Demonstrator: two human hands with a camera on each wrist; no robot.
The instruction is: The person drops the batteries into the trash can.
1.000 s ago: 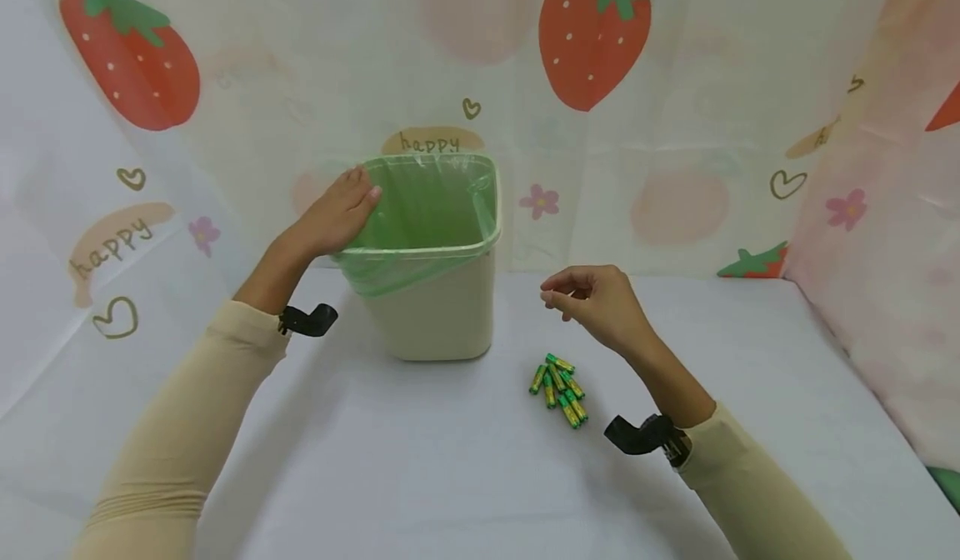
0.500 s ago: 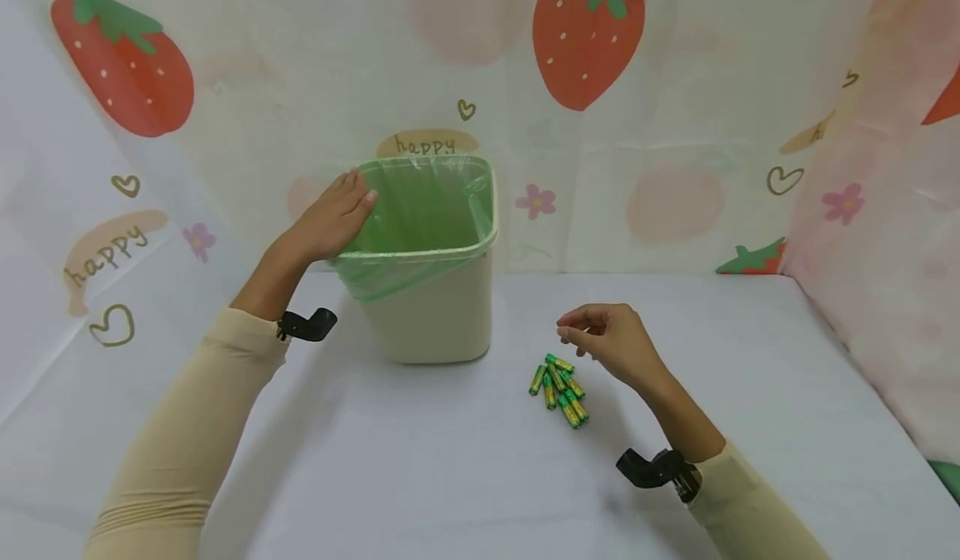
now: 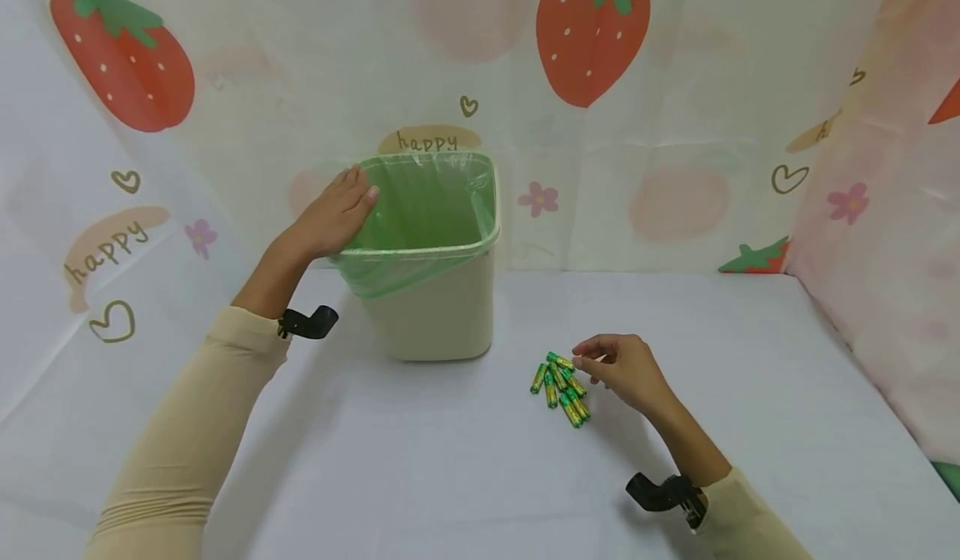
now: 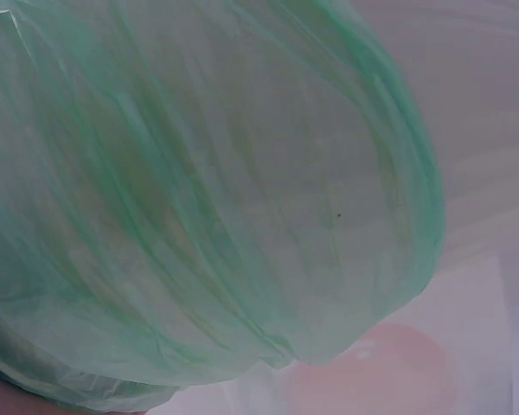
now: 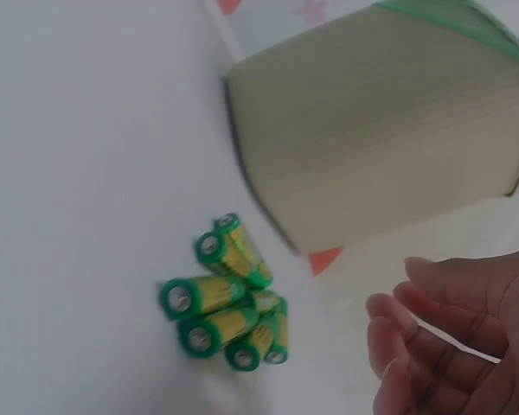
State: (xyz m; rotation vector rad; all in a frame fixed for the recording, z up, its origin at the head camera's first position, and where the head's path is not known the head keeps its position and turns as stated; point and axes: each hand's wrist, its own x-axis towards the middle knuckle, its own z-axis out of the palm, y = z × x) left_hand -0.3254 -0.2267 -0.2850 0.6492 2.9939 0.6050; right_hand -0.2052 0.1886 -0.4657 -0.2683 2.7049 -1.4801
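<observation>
Green-and-yellow cylindrical batteries point(image 3: 558, 377): heaped on white surface point(image 3: 405, 460). Right hand point(image 3: 624, 370): fingers curved, unladen; overlapping heap in head view, apart in right wrist's. Left hand point(image 3: 333, 217): fingers extended, resting on squarish beige bin point(image 3: 431, 318), green film point(image 3: 431, 202) inside.

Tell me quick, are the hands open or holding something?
Left hand: resting at the top of the boxy cream plastic bin; gripping can't be told.
Right hand: open, holding nothing, near cylindrical green-and-yellow batteries.

Soft light left faint shadows on the tabletop point(image 3: 420, 460). The left wrist view was dim and hazy, the right slightly blurred.
</observation>
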